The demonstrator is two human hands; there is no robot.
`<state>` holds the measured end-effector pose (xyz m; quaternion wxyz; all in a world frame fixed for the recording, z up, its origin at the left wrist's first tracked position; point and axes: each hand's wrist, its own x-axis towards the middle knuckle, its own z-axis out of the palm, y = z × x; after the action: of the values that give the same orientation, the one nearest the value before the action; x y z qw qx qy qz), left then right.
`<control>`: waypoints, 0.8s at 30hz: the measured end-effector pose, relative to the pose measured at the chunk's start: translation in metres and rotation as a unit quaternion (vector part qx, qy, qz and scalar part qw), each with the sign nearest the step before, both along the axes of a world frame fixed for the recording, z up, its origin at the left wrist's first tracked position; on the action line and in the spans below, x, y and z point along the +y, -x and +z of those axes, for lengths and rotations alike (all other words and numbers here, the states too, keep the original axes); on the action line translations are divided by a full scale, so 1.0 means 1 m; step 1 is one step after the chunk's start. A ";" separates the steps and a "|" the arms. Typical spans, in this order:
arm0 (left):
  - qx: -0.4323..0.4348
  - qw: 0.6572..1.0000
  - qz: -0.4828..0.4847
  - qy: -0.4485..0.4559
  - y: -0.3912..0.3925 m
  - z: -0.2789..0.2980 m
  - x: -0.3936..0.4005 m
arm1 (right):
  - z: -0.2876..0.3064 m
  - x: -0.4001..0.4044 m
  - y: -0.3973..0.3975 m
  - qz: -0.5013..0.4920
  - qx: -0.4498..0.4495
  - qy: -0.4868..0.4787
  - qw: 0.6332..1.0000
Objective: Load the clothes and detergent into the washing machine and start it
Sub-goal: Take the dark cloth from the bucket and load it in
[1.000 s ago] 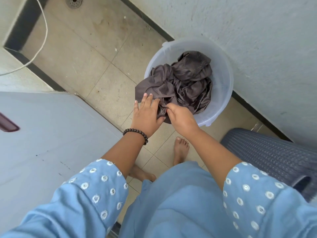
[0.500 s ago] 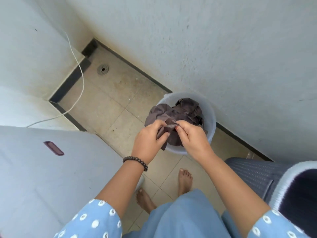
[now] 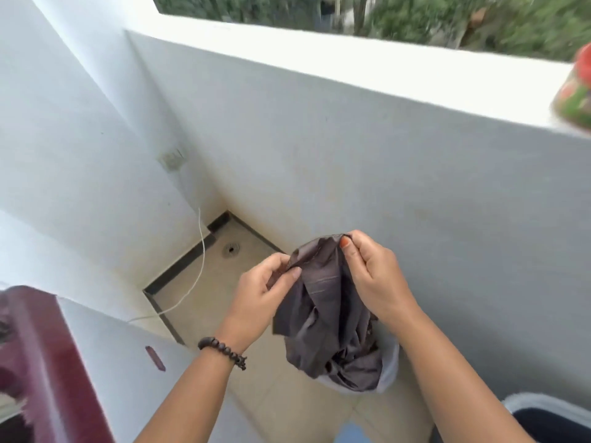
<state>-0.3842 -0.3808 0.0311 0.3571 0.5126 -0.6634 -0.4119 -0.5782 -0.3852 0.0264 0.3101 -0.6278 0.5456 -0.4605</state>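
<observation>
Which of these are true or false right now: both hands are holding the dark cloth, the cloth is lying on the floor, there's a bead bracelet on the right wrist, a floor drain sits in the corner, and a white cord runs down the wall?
1. Both hands hold the dark cloth. True: the left hand and right hand each pinch its top edge.
2. The cloth lies flat on the floor. False: it hangs from the hands, its lower part bunched over the pale bucket.
3. A bead bracelet is on the right wrist. False: it is on the left wrist.
4. A floor drain sits near the corner. True.
5. A white cord runs down the wall to the floor. True.
</observation>
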 end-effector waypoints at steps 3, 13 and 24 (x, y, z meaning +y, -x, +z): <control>0.006 0.998 0.029 0.048 -0.006 0.043 0.001 | 0.028 0.000 0.000 0.025 0.014 -0.008 1.000; -0.166 0.968 -0.023 0.184 0.002 0.122 0.004 | 0.066 0.022 -0.011 0.175 -0.066 -0.102 0.977; -0.097 0.986 0.060 0.122 -0.027 0.130 0.019 | 0.075 0.045 -0.015 0.189 -0.167 -0.071 0.965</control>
<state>-0.3570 -0.3614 0.1612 0.3752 0.5414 -0.7081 -0.2544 -0.5636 -0.3399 0.1014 0.5217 -0.6102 0.3889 -0.4519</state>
